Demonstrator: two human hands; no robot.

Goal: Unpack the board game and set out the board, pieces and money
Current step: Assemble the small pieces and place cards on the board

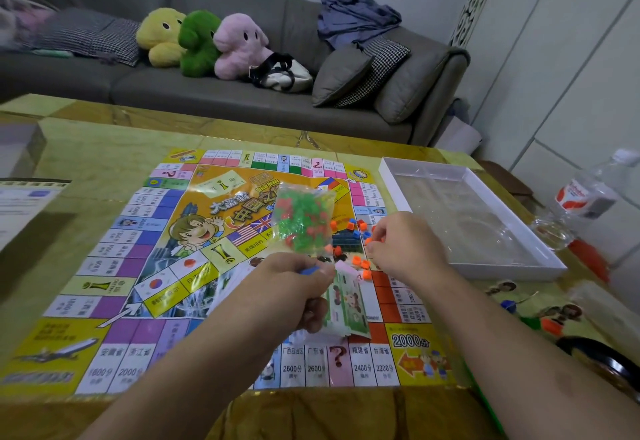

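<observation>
The board (145, 266) lay flat and unfolded on the table (86, 148), filling most of it. Just beyond the board's right edge sat the white box tray (391, 176), open side up. Both forearms reached out over the board's near edge. The left hand (294, 287) was clenched above the board's near-right part, gripping a clear bag (304, 217) of green and red pieces upright, with paper money (346, 304) just beneath. The right hand (405, 245), fingers curled downward, pinched at loose orange pieces (360, 263) scattered on the board.
</observation>
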